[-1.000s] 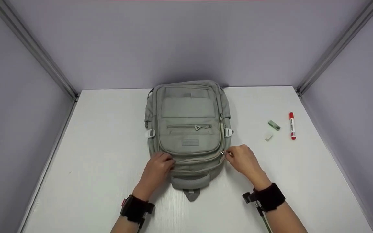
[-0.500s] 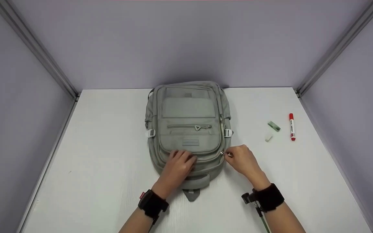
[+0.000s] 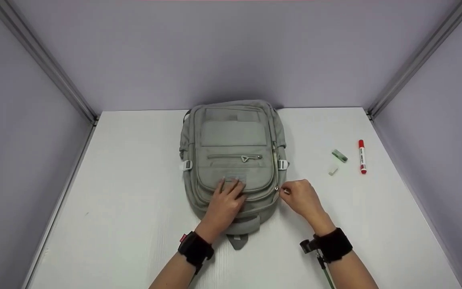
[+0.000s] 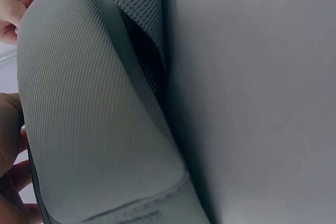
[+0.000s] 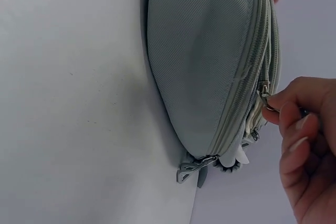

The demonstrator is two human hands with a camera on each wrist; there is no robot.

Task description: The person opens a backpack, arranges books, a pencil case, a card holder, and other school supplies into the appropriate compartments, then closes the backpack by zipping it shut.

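**Holding the Bag Flat While the Zipper Gets Pulled**

Right now a person is working on a gray backpack [image 3: 233, 156] that is lying flat in the middle of the white table [image 3: 126, 192], with its top handle pointing at them.

Starting on the left, the left hand [image 3: 227, 200] is lying on the front pocket with its fingers straight and spread. It is pressing down, not grabbing. Moving to the right, the right hand [image 3: 301, 197] is sitting just beside the bag's edge. Its thumb and finger are pinching the little zipper pull [image 5: 264, 97], as the right wrist view is showing up close.

To do this well, I think the flat hand should be pushing down firmly so the bag is not sliding. The pinching hand should be tugging along the zipper track, not away from it, so the teeth are not catching.

Farther right, a green eraser [image 3: 339, 155], a small white piece [image 3: 332, 171] and a red marker [image 3: 361, 156] are lying near each other on the table, well apart from the bag.
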